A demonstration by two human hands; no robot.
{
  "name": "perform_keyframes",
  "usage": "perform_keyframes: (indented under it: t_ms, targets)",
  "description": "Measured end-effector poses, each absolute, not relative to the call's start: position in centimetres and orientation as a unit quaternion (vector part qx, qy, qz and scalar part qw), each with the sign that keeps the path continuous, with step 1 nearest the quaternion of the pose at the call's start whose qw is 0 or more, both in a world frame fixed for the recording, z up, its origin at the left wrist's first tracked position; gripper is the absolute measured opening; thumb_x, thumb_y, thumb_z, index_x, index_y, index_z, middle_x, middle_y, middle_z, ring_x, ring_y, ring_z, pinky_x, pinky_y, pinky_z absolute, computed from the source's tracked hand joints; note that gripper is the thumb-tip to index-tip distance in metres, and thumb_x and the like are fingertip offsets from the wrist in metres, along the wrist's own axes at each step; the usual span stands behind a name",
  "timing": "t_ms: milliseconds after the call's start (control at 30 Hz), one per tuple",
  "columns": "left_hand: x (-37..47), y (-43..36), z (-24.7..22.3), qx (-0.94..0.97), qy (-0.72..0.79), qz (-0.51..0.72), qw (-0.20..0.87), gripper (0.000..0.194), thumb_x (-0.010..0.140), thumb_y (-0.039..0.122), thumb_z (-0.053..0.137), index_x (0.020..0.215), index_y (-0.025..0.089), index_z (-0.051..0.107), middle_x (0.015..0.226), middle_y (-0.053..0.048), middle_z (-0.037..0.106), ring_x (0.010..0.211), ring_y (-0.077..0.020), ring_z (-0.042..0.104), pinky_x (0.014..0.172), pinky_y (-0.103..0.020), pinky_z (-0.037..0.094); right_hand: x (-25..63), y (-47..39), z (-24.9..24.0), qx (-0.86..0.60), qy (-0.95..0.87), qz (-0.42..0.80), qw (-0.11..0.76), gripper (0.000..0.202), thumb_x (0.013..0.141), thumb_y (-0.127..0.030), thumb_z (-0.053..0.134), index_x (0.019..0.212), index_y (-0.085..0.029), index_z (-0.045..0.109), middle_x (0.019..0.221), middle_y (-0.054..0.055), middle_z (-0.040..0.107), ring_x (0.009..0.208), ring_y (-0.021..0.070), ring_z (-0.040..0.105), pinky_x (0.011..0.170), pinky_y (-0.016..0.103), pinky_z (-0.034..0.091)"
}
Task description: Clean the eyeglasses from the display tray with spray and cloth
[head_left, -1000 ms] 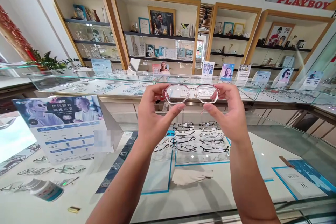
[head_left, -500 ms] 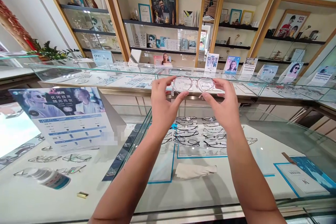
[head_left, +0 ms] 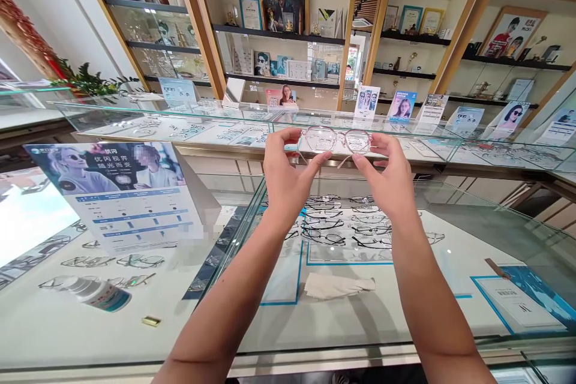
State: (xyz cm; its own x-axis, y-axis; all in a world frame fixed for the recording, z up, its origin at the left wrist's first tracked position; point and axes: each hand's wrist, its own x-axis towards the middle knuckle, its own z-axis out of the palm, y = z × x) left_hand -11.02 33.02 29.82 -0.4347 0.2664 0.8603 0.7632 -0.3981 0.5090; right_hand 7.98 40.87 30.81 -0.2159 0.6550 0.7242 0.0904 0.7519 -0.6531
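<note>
A pair of thin-framed eyeglasses [head_left: 338, 139] with clear lenses is held up in front of me, above the glass counter. My left hand [head_left: 288, 174] pinches its left side between thumb and fingers. On the other side, my right hand [head_left: 389, 177] grips the right end the same way. Temple tips show near both thumbs. Beneath my hands, a folded beige cloth [head_left: 339, 286] lies on the counter. Several dark-framed eyeglasses [head_left: 326, 223] are laid out in rows under the glass between my forearms.
At left, a white spray bottle [head_left: 99, 294] lies on its side near a small gold piece [head_left: 150, 321] and a standing promotional card [head_left: 130, 198]. A printed leaflet [head_left: 517, 303] is at right. Behind runs another glass display case [head_left: 216, 132] with wall shelves [head_left: 279, 33] beyond.
The view has shifted slightly, so the scene sits a little differently. The eyeglasses stay in both hands and are tilted a little differently, with the lower temple ends showing more.
</note>
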Motion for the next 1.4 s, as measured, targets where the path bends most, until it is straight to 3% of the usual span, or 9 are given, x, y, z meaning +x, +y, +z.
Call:
perform_keyframes:
  t_ms: [267, 567, 767, 1133, 1400]
  targets:
    - [-10.8, 32.9, 29.9, -0.507, -0.514, -0.656, 0.218, 0.057, 0.085, 0.046, 0.092, 0.129, 0.025, 0.061, 0.128, -0.009, 0.067, 0.118, -0.0244, 0.066, 0.087, -0.037, 0.060, 8.0, 40.6, 31.0, -0.270, -0.747, 0.235, 0.561, 0.048, 0.097, -0.045, 0.077, 0.140, -0.031, 0.062, 0.148, 0.012, 0.069, 0.132, 0.0339, 0.066, 0.104, 0.056, 0.057]
    - [-11.2, 33.5, 29.5, -0.506, -0.520, -0.671, 0.154, 0.053, 0.086, 0.040, 0.091, 0.128, 0.026, 0.063, 0.132, -0.010, 0.071, 0.124, -0.0261, 0.070, 0.084, -0.036, 0.062, 8.1, 40.6, 31.1, -0.276, -0.749, 0.175, 0.576, 0.049, 0.097, -0.042, 0.074, 0.142, -0.033, 0.056, 0.152, 0.010, 0.063, 0.129, 0.0312, 0.067, 0.101, 0.053, 0.060]
    - [-11.5, 33.9, 29.3, -0.503, -0.509, -0.686, 0.133, 0.054, 0.086, 0.045, 0.090, 0.129, 0.025, 0.064, 0.136, -0.012, 0.072, 0.128, -0.0281, 0.071, 0.080, -0.035, 0.063, 8.1, 40.6, 31.2, -0.267, -0.750, 0.165, 0.582, 0.046, 0.097, -0.037, 0.073, 0.141, -0.033, 0.057, 0.150, 0.009, 0.065, 0.128, 0.0301, 0.068, 0.101, 0.052, 0.060]
    - [-11.3, 33.7, 29.4, -0.493, -0.519, -0.667, 0.205, 0.054, 0.085, 0.046, 0.092, 0.127, 0.025, 0.065, 0.129, -0.010, 0.072, 0.117, -0.0252, 0.072, 0.083, -0.037, 0.060, 8.1, 40.7, 31.0, -0.276, -0.761, 0.154, 0.566, 0.042, 0.101, -0.038, 0.069, 0.142, -0.032, 0.059, 0.148, 0.010, 0.068, 0.126, 0.0311, 0.069, 0.099, 0.054, 0.059]
    - [-11.6, 34.0, 29.0, -0.512, -0.512, -0.657, 0.209, 0.054, 0.089, 0.046, 0.089, 0.132, 0.026, 0.062, 0.134, -0.011, 0.071, 0.125, -0.0276, 0.071, 0.081, -0.036, 0.063, 8.3, 40.8, 31.0, -0.283, -0.765, 0.142, 0.561, 0.044, 0.099, -0.037, 0.071, 0.140, -0.033, 0.057, 0.148, 0.009, 0.066, 0.125, 0.0313, 0.069, 0.103, 0.055, 0.058]
